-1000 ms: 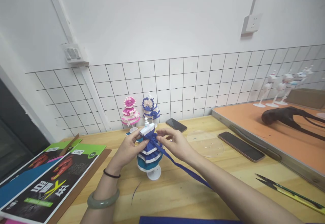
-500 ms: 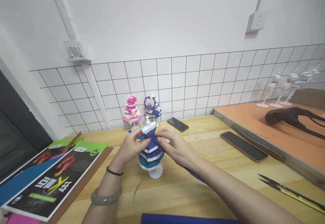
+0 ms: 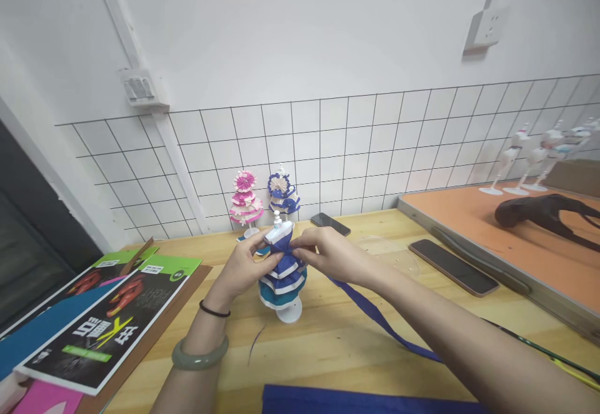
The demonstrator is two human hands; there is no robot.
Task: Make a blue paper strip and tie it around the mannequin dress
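Observation:
A miniature dress mannequin (image 3: 281, 231) stands on a round white base (image 3: 289, 311), leaning slightly, in the middle of the table. It wears a tiered skirt (image 3: 281, 289) in blue, white and teal, with blue material wrapped around its bodice. My left hand (image 3: 244, 265) grips the mannequin from the left, thumb against the waist. On the other side, the fingers of my right hand (image 3: 335, 252) pinch the blue material at the waist. A long blue strip (image 3: 370, 311) trails from beneath that hand and passes under my right forearm.
Behind stand a pink dressed mannequin (image 3: 244, 204) and a blue-and-cream one (image 3: 283, 195). Phones (image 3: 330, 222) (image 3: 452, 267) and a clear disc (image 3: 398, 257) lie to the right. Scissors (image 3: 539, 345) sit partly under my forearm. Magazines (image 3: 89, 333) lie left, blue sheet (image 3: 356, 398) in front.
My right hand and forearm have shifted, so more of the blue strip shows and the scissors are partly covered. The mannequin stays between both hands. The view has moved slightly.

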